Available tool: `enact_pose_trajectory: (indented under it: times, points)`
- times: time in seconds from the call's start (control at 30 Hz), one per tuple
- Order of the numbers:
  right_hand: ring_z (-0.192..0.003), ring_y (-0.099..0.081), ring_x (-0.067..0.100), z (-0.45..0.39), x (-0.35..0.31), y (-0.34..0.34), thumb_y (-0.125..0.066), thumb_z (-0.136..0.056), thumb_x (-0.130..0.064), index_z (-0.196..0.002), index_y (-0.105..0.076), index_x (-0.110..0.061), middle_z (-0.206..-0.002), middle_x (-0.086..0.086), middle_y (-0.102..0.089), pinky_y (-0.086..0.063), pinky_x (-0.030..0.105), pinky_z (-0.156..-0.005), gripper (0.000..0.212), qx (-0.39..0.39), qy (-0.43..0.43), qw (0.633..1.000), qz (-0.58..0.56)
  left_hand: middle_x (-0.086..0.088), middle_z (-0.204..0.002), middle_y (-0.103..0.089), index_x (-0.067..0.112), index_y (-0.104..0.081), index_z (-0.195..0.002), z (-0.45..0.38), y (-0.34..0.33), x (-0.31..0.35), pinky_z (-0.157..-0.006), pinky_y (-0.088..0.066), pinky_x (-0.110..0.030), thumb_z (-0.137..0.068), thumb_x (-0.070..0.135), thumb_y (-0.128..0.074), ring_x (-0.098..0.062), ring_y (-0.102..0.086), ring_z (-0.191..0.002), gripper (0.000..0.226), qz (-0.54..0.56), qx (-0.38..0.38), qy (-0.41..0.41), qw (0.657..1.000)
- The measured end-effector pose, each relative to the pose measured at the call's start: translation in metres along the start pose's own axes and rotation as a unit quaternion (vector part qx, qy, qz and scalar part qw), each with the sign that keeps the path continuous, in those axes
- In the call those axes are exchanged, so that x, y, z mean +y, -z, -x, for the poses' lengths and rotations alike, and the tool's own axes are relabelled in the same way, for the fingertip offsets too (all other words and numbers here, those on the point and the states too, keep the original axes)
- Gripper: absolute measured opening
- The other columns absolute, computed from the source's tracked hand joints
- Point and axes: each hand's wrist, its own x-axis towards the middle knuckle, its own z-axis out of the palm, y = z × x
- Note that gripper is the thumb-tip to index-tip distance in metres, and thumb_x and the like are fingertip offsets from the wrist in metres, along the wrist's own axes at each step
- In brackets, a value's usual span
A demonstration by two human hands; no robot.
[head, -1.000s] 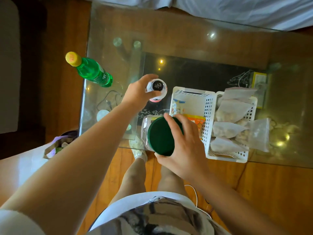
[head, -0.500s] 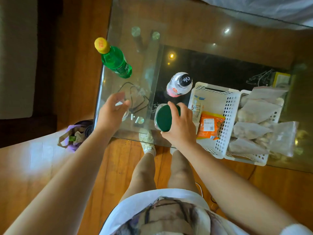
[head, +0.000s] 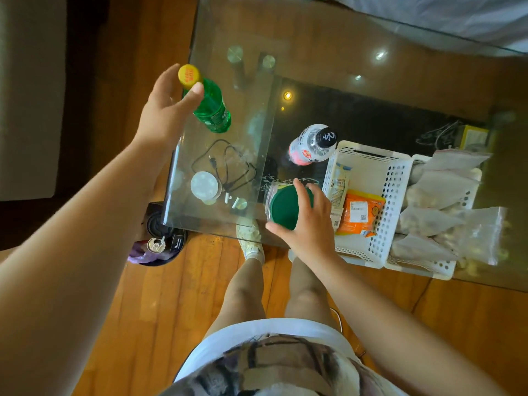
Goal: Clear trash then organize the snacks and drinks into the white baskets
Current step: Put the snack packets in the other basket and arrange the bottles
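Note:
A green soda bottle (head: 213, 110) with a yellow cap stands near the far left corner of the glass table (head: 314, 38). My left hand (head: 165, 110) is spread around its neck, thumb at the bottle, fingers not closed. My right hand (head: 311, 232) grips a clear jar with a dark green lid (head: 283, 208) at the table's near edge. A pink-and-white drink bottle (head: 311, 147) stands just beyond the jar. Beside them, a white basket (head: 397, 178) holds an orange snack pack (head: 360, 212) and a stick packet. A second white basket (head: 423, 267) to its right holds several clear bags (head: 445, 195).
A black cable (head: 225, 167) and a white disc (head: 204, 185) show under the glass at the left. A dark bin (head: 160, 224) with a can and purple wrapper sits on the wooden floor below the table's corner. A yellow box (head: 473, 137) lies at far right.
My left hand let go of the pink-and-white bottle, swung left and rose to the green bottle's neck. My right hand kept hold of the green-lidded jar near the basket.

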Motion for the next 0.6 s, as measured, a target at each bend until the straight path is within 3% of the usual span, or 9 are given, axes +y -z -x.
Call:
enact_pose_trajectory:
  times: [0.1, 0.2, 0.3, 0.37, 0.5, 0.6]
  points:
    - [-0.136, -0.026, 0.023, -0.010, -0.002, 0.007, -0.063, -0.079, -0.049, -0.145, -0.023, -0.020, -0.148, 0.008, -0.028, -0.030, 0.025, -0.095, 0.083, 0.025, -0.076, 0.986, -0.146, 0.009, -0.125, -0.051, 0.026, -0.040, -0.137, -0.011, -0.007, 0.004, -0.101, -0.042, -0.034, -0.093, 0.043, -0.049, -0.011, -0.048, -0.113, 0.048, -0.011, -0.009, 0.012, 1.000]
    - [-0.137, -0.026, 0.022, -0.031, -0.002, 0.025, -0.065, -0.081, -0.040, -0.145, -0.023, -0.019, -0.148, 0.009, -0.030, -0.028, 0.029, -0.105, 0.079, 0.088, -0.107, 0.967, -0.213, 0.013, -0.112, -0.049, 0.027, -0.042, -0.133, -0.017, -0.010, 0.001, -0.096, -0.044, -0.033, -0.095, 0.043, -0.045, -0.010, -0.048, -0.108, 0.041, 0.017, -0.019, 0.030, 0.999]
    - [-0.137, -0.027, 0.020, -0.060, -0.003, 0.047, -0.072, -0.077, -0.028, -0.144, -0.025, -0.020, -0.147, 0.008, -0.030, -0.024, 0.024, -0.105, 0.083, 0.110, -0.099, 0.963, -0.224, 0.009, -0.113, -0.050, 0.025, -0.043, -0.130, -0.018, -0.011, -0.002, -0.094, -0.044, -0.034, -0.096, 0.042, -0.043, -0.013, -0.049, -0.108, 0.039, -0.001, -0.013, 0.016, 1.000]
    - [-0.138, -0.027, 0.020, -0.081, -0.005, 0.060, -0.074, -0.075, -0.020, -0.144, -0.026, -0.023, -0.149, 0.006, -0.027, -0.026, 0.029, -0.108, 0.083, 0.083, -0.102, 0.963, -0.233, 0.007, -0.114, -0.051, 0.024, -0.045, -0.129, -0.018, -0.012, -0.005, -0.097, -0.044, -0.037, -0.096, 0.041, -0.044, -0.015, -0.050, -0.109, 0.037, -0.016, -0.017, 0.000, 1.000]
    - [-0.130, -0.042, 0.019, -0.102, -0.005, 0.074, -0.067, -0.081, -0.013, -0.132, -0.046, -0.022, -0.140, 0.000, -0.045, -0.040, 0.034, -0.105, 0.056, 0.012, -0.085, 0.970, -0.226, -0.004, -0.130, -0.053, 0.025, -0.045, -0.131, -0.009, -0.024, -0.009, -0.096, -0.043, -0.040, -0.093, 0.041, -0.049, -0.024, -0.050, -0.117, 0.041, -0.053, -0.061, -0.021, 0.996]
    - [-0.127, -0.045, 0.019, -0.098, -0.001, 0.077, -0.065, -0.084, -0.016, -0.128, -0.049, -0.021, -0.136, 0.001, -0.050, -0.043, 0.033, -0.101, 0.047, 0.011, -0.067, 0.979, -0.190, -0.006, -0.124, -0.055, 0.021, -0.048, -0.126, 0.005, -0.038, -0.009, -0.101, -0.043, -0.044, -0.093, 0.039, -0.049, -0.029, -0.051, -0.118, 0.037, -0.044, -0.086, -0.023, 0.995]
